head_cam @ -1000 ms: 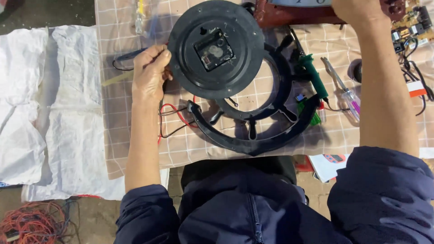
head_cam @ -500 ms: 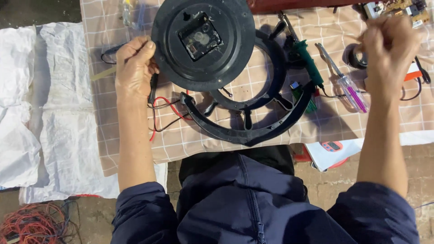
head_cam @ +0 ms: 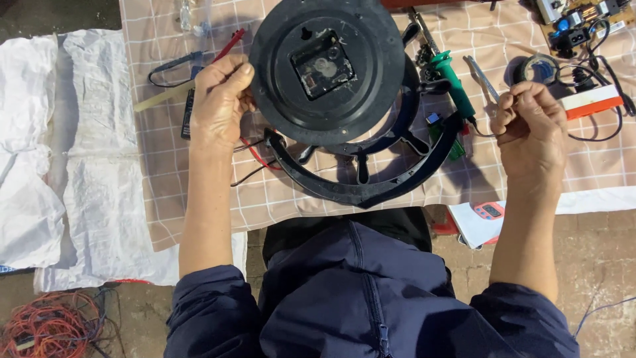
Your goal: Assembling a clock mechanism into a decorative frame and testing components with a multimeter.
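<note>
The black round clock back (head_cam: 328, 69) is the landmark here: a matt plastic disc with a raised rim, turned face-down so its square movement box (head_cam: 323, 64) shows at the centre, with a small hanging slot just above it. It lies tilted on the checked cloth (head_cam: 165, 166) that covers the surface, resting partly over a black ring frame (head_cam: 361, 179) that curves out from beneath its lower edge.

The left hand (head_cam: 218, 106) is at the disc's left rim, its fingers (head_cam: 233, 71) curled and touching the edge, thumb side toward the rim, so it steadies the disc from that side. This hand is far the nearer one to the disc. The right hand (head_cam: 530, 129) is well apart, off to the disc's right, with fingers pinched narrow together; something thin may be between them, but I cannot tell what it is. From those fingers the movement box lies to the left and slightly up.

Between the disc and the right hand lies a green-handled tool (head_cam: 454, 83), its long axis slanting away from the disc's upper right. Farther right is a roll of dark tape (head_cam: 538, 68). Red and black wires (head_cam: 255, 159) trail out from under the disc's lower left. Crumpled white sheeting (head_cam: 40, 152) lies well left of the disc.
</note>
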